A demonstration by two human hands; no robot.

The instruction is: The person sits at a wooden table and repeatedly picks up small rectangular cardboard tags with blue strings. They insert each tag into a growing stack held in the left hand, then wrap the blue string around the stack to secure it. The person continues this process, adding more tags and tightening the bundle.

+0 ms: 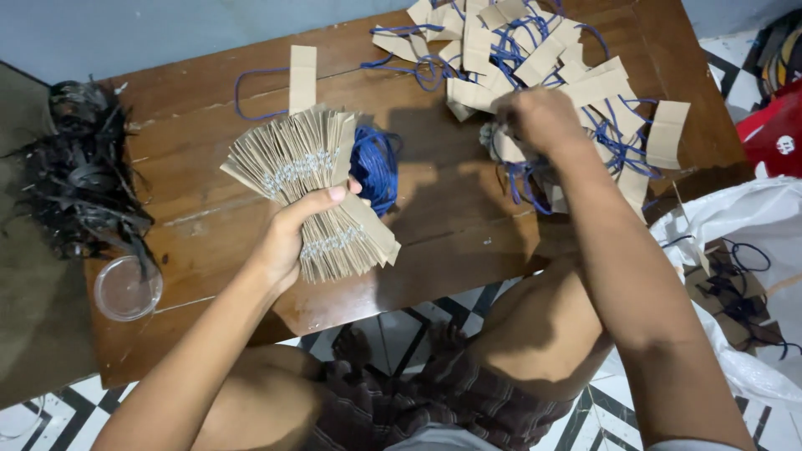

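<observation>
Left hand (288, 238): clamped on fanned stack of paper strips (313, 188), above the surface (443, 225).
Right hand (543, 121): closed on one strip in the loose pile (535, 58), well apart.

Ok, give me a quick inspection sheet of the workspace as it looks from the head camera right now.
Surface: low brown wooden table, scuffed, pale streaks.
Job's things: fanned stack of brown paper strips with blue cords; loose pile of strips with blue cord loops at the far right.
Clutter: heap of black strands and a clear plastic lid on the left; one single strip with loop.
Hands: left hand grips the stack; right hand closed on pieces from the pile.
Cables: nothing seen.
Surroundings: patterned tile floor, white plastic bag holding more corded pieces, red item.
</observation>
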